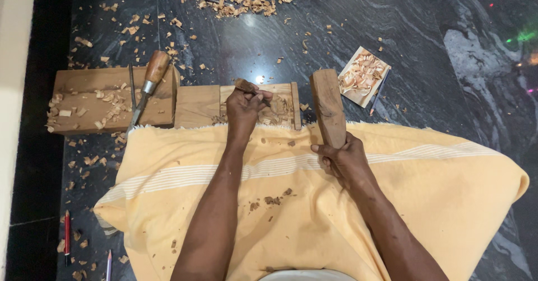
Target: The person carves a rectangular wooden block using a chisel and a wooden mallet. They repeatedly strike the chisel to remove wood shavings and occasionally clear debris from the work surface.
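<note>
My left hand (245, 106) grips a chisel (246, 86) with a wooden handle, its tip set on a flat wooden carving panel (199, 106) lying on the dark stone floor. My right hand (343, 159) holds a thick wooden mallet block (327, 106) upright by its lower end, to the right of the panel. A yellow cloth (437, 186) covers my lap below both hands, with a few wood chips on it.
A second wooden board (84, 82) at the left carries shavings and a wooden-handled chisel (147, 85). A small picture card (363, 75) lies at the right. Wood chips (238, 3) are scattered on the floor. A red pencil (67, 233) lies at lower left.
</note>
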